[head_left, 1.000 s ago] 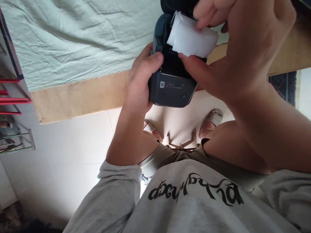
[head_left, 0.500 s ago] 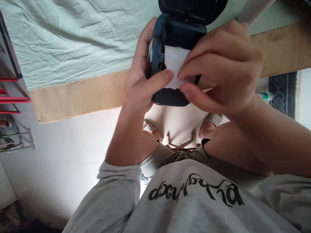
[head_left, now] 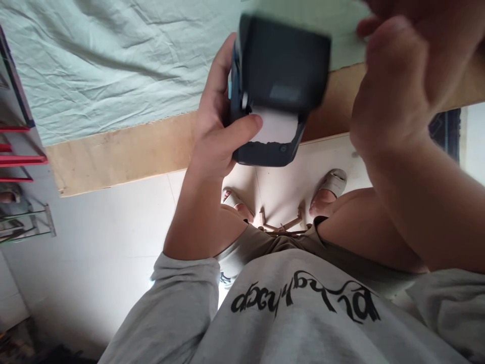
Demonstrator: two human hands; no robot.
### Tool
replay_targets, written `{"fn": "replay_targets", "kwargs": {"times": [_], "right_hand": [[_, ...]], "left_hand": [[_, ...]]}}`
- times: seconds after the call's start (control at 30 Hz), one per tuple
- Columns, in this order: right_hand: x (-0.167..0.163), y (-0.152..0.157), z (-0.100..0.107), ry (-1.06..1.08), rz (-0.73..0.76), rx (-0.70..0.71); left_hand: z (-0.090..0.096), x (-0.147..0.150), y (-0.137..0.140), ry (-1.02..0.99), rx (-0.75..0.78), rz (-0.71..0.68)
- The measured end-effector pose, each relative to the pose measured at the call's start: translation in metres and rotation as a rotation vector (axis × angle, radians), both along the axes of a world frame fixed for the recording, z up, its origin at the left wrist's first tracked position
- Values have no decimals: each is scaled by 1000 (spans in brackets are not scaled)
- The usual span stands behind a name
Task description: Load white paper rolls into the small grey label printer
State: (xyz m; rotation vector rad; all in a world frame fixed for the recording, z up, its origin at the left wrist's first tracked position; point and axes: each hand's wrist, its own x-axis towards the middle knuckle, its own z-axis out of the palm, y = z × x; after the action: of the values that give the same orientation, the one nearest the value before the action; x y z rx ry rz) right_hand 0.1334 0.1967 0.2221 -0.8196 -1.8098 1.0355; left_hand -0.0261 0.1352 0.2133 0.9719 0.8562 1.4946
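Observation:
My left hand [head_left: 222, 129] grips a dark portable label printer [head_left: 265, 155] from its left side, the thumb lying over the edge of the white paper [head_left: 278, 126]. The printer's lid [head_left: 284, 65] is blurred and tilted over the paper compartment, hiding its upper part. A strip of the paper shows below the lid, by the power button. My right hand [head_left: 397, 86] is up to the right, apart from the printer and smeared by motion. Its thumb stands away from the fingers, and I see nothing held in it.
A pale green cloth [head_left: 113, 65] covers the surface ahead, bordered by a wooden edge [head_left: 125, 154]. Red bars [head_left: 22, 161] and a rack [head_left: 28, 222] stand at the left. Below are my slippered feet [head_left: 329, 189] on the tiled floor [head_left: 113, 222].
My right hand has left the paper and moved up and right. The printer's lid has swung from open toward me over the compartment. My left hand keeps its grip.

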Motion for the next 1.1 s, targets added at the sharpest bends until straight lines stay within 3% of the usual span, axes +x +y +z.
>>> {"fn": "replay_targets", "kwargs": {"times": [0.1,0.17,0.23,0.3,0.4,0.63,0.8,0.97,1.1], "right_hand": [[-2,-3,0,-288,47,146],[-1,-3,-2,-393,143,180],[-1,-1,-4,-447,181,181],[-1,0,-5,-490,188,132],[-2,1,-6,-501,176,92],[-1,4,-10,-482,232,148],[-1,5,-8,-539,194,162],[2,2,-7,-438,208,184],[4,2,-7,-526,236,207]], "left_hand": [[5,4,-3,1,-80,31],[7,9,-4,-53,34,78],[9,15,-5,-65,37,113],[11,19,-6,-20,-81,137],[13,22,-6,16,-190,140],[7,13,-3,25,-167,49],[12,20,-6,57,-181,105],[14,24,-5,3,-219,74],[11,19,-2,-29,-214,26]]}}
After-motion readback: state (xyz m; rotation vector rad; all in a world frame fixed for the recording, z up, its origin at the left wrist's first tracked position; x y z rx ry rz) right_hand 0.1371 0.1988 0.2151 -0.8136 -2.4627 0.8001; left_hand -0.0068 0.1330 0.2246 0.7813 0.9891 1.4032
